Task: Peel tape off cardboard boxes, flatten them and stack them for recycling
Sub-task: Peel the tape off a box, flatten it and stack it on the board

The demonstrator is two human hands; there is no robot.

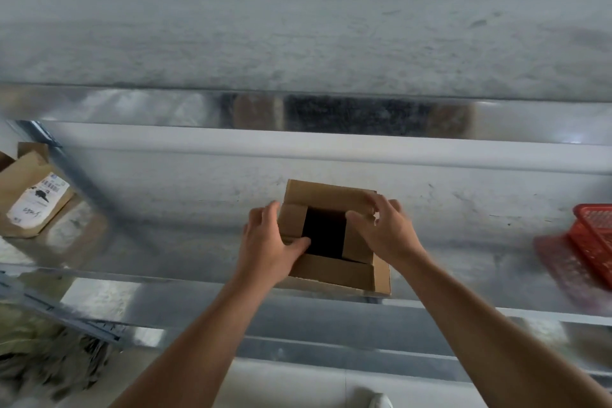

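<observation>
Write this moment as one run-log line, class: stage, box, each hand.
stage: not yet flattened | cardboard box: on metal table, flaps part open | left hand: grips left side | right hand: grips right flap

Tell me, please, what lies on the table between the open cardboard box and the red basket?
Nothing: in the head view the metal table is bare between the cardboard box and the red basket, apart from the basket's reddish reflection.
</observation>
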